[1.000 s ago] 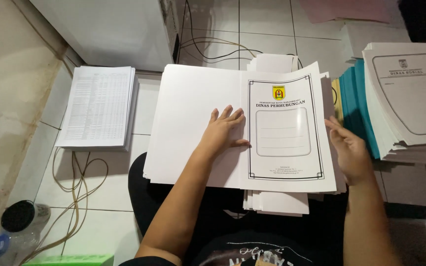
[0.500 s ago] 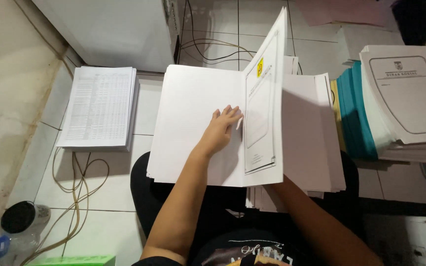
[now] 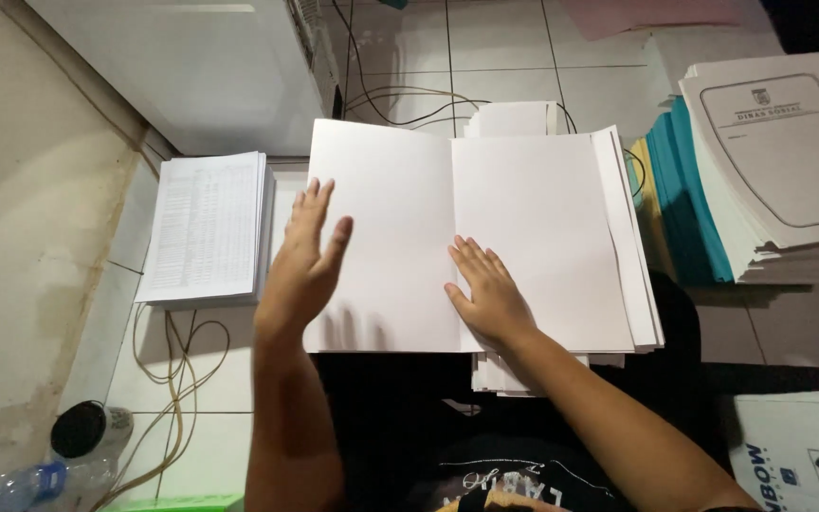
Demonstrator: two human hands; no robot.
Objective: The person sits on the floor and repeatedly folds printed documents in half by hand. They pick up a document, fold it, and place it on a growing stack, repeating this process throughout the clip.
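Folder [image 3: 466, 237] at frame centre, now opened flat, printed cover turned under since a second ago; right hand [image 3: 490, 294] flat on right leaf, left hand [image 3: 303, 265] lifted, both open, gripping nothing.

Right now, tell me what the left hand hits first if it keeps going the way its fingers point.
Probably the white cabinet; the left hand hovers raised, so depth is unclear.

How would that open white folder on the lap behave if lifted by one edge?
The open white folder looks like thin card, so it would probably sag or fold shut at its centre crease. It seems light. Resting on a loose paper stack, it may slide if pushed.
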